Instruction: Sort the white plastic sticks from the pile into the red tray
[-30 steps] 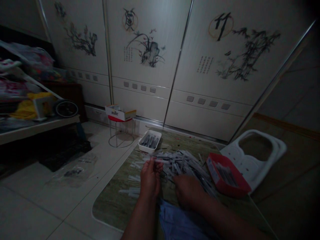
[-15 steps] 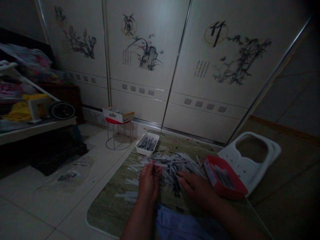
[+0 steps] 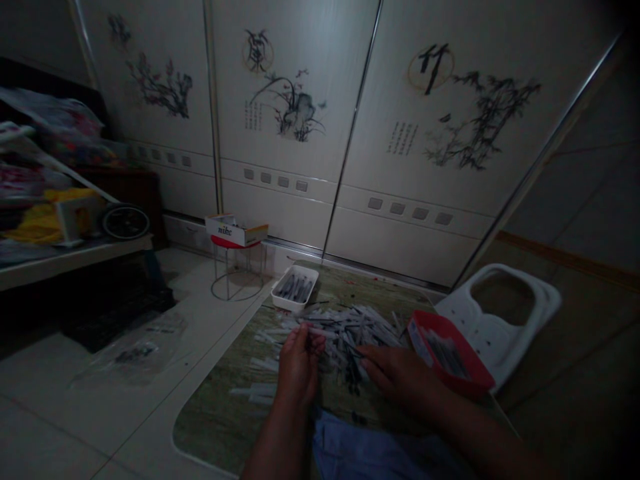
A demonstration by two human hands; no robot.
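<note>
My left hand is closed in a pinch on a thin white stick held level just above a low table. My right hand lies over the near edge of a heap of white and dark sticks, fingers reaching into it; the dim light hides whether they hold one. A few loose white sticks lie on the table left of my left hand.
A white tray with dark sticks stands at the table's far edge. A red tray sits to the right, a white moulded plastic seat behind it. A shoebox on a red stool, a cluttered bed and wardrobe doors stand beyond.
My right hand moved from the pile's near middle outward to the right. My left hand kept its pinch on the white stick. The view shifted slightly.
</note>
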